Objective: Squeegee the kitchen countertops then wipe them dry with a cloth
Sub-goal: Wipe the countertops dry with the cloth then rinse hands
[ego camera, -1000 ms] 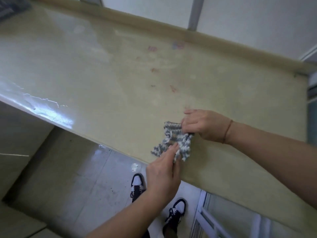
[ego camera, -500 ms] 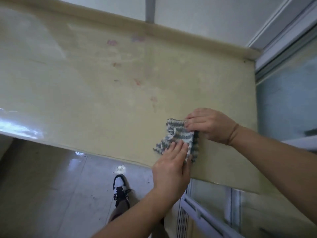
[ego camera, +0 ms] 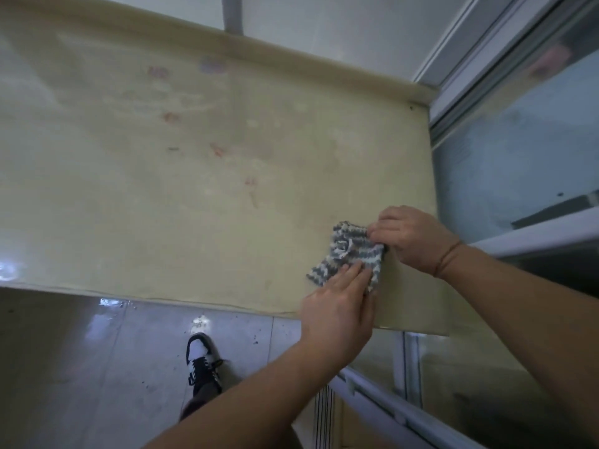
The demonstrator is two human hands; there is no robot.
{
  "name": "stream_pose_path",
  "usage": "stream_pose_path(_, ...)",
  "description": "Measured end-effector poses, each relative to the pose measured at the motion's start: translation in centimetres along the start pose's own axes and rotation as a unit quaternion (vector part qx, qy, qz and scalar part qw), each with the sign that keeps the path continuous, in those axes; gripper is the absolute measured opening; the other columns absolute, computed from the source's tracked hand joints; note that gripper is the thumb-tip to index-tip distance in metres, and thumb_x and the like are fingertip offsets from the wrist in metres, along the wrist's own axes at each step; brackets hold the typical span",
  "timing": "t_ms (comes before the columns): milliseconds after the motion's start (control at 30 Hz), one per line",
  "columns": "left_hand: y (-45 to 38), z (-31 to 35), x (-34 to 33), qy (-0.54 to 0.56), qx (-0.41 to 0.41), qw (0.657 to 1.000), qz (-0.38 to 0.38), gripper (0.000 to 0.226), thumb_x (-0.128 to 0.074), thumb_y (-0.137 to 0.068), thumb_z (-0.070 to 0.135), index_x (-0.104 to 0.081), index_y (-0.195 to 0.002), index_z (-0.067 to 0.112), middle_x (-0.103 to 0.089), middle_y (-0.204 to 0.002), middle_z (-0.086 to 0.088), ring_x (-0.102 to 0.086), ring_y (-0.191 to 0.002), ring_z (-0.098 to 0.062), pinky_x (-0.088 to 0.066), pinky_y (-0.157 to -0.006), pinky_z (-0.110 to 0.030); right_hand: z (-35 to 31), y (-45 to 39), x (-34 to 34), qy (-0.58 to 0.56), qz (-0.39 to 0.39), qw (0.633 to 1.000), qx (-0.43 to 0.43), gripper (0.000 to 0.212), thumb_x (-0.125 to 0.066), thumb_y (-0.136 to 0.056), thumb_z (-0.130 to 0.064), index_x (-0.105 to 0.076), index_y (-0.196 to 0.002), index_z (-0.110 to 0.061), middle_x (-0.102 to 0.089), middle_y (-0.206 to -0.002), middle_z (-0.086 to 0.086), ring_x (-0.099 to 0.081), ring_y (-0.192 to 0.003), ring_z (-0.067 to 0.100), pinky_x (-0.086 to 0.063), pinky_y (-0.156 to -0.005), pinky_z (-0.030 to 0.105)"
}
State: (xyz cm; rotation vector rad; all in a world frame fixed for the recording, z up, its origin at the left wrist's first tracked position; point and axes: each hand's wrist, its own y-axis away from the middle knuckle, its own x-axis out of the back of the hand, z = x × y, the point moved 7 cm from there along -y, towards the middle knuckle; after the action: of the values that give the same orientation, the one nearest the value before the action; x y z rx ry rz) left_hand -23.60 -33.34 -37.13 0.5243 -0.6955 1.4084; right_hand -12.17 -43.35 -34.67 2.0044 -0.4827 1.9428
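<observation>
A small grey-and-white striped cloth [ego camera: 348,251] lies on the beige countertop [ego camera: 194,189], close to its front edge and right end. My left hand [ego camera: 340,306] presses flat on the cloth's near part with straight fingers. My right hand [ego camera: 408,238] holds the cloth's right side, its fingers curled onto the fabric. A brown band circles my right wrist. No squeegee is in view.
Faint red and purple stains [ego camera: 217,149] mark the middle of the counter. A raised lip [ego camera: 291,59] runs along the back wall. A glass sliding door [ego camera: 518,150] stands just right of the counter end. Below are a shiny tiled floor [ego camera: 97,367] and my shoe [ego camera: 201,354].
The view has swung to the right along the counter, bringing its right end and the glass door into sight. Both hands have stayed on the cloth, which now lies nearer the counter's right end.
</observation>
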Motion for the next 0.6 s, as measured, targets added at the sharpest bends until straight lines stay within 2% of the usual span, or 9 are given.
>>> stream_pose_path(133, -0.7, 0.7, -1.6, 0.013, -0.078, 0.996, -0.047, 0.044, -0.043, -0.087, 0.031, -0.065, -0.121, 0.015, -0.062, -0.129, -0.003, -0.056, -0.124, -0.023, -0.050, -0.098, -0.038, 0.9, 2.6, 0.0, 0.040, -0.074, 0.994, -0.070, 0.029, -0.045, -0.065, -0.007, -0.071, -0.076, -0.014, -0.073, -0.083, 0.001, -0.058, -0.063, 0.027, -0.050, -0.048, 0.031)
stream_pose_path(200, -1.1, 0.9, -2.2, 0.018, -0.106, 0.991, -0.075, 0.046, -0.041, -0.086, 0.027, -0.062, -0.124, 0.011, -0.060, -0.131, -0.007, -0.048, -0.130, -0.030, -0.040, -0.107, -0.046, 1.2, 3.7, 0.2, 0.058, -0.127, 0.981, -0.137, 0.022, -0.067, -0.057, -0.002, -0.071, -0.073, -0.016, -0.071, -0.076, 0.000, -0.059, -0.063, 0.026, -0.048, -0.045, 0.028)
stream_pose_path(233, -1.4, 1.0, -2.3, 0.005, -0.116, 0.990, -0.081, 0.046, -0.041, -0.085, 0.026, -0.061, -0.124, 0.012, -0.059, -0.132, -0.006, -0.045, -0.133, -0.031, -0.035, -0.109, -0.049, 1.5, 4.3, 0.1, 0.066, -0.150, 0.971, -0.176, 0.027, -0.075, -0.053, -0.002, -0.071, -0.076, -0.016, -0.070, -0.077, 0.000, -0.061, -0.067, 0.027, -0.048, -0.047, 0.028)
stream_pose_path(267, -1.7, 1.1, -2.3, -0.012, -0.122, 0.989, -0.087, 0.045, -0.043, -0.084, 0.025, -0.061, -0.124, 0.014, -0.058, -0.133, -0.004, -0.043, -0.135, -0.031, -0.031, -0.109, -0.052, 1.7, 4.9, 0.1, 0.076, -0.195, 0.949, -0.236, 0.028, -0.077, -0.059, -0.006, -0.071, -0.083, -0.017, -0.070, -0.085, 0.000, -0.063, -0.077, 0.028, -0.050, -0.054, 0.030)
stream_pose_path(333, -2.4, 1.4, -2.3, -0.024, -0.127, 0.986, -0.104, 0.041, -0.050, -0.084, 0.020, -0.061, -0.123, 0.016, -0.056, -0.136, -0.004, -0.038, -0.138, -0.031, -0.026, -0.110, -0.056, 1.7, 6.4, 0.0, 0.083, -0.273, 0.896, -0.340, 0.023, -0.060, -0.083, -0.016, -0.066, -0.104, -0.020, -0.065, -0.107, 0.001, -0.062, -0.100, 0.026, -0.050, -0.073, 0.032)
stream_pose_path(400, -3.2, 1.5, -2.3, -0.021, -0.125, 0.983, -0.133, 0.044, -0.056, -0.083, 0.016, -0.058, -0.127, 0.018, -0.050, -0.142, -0.003, -0.029, -0.142, -0.029, -0.020, -0.114, -0.055, 1.1, 7.8, 0.0, 0.075, -0.307, 0.846, -0.430, 0.024, -0.050, -0.089, -0.021, -0.060, -0.111, -0.023, -0.063, -0.114, 0.004, -0.062, -0.104, 0.026, -0.050, -0.079, 0.033)
stream_pose_path(500, -4.2, 1.0, -1.9, -0.013, -0.092, 0.981, -0.169, 0.048, -0.046, -0.087, 0.014, -0.051, -0.135, 0.020, -0.039, -0.151, 0.000, -0.018, -0.146, -0.026, -0.008, -0.117, -0.048, -0.1, 9.7, -0.6, 0.034, -0.306, 0.786, -0.536, 0.029, -0.056, -0.086, -0.027, -0.060, -0.114, -0.022, -0.062, -0.117, 0.007, -0.063, -0.105, 0.028, -0.052, -0.083, 0.035)
stream_pose_path(600, -4.7, -0.1, -0.4, 0.001, -0.068, 0.985, -0.159, 0.055, -0.036, -0.081, 0.015, -0.054, -0.133, 0.017, -0.045, -0.147, -0.003, -0.023, -0.145, -0.029, -0.012, -0.116, -0.049, -1.9, 11.2, -1.1, -0.034, -0.267, 0.728, -0.630, 0.034, -0.057, -0.085, -0.030, -0.060, -0.118, -0.022, -0.063, -0.119, 0.008, -0.063, -0.106, 0.029, -0.052, -0.089, 0.037)
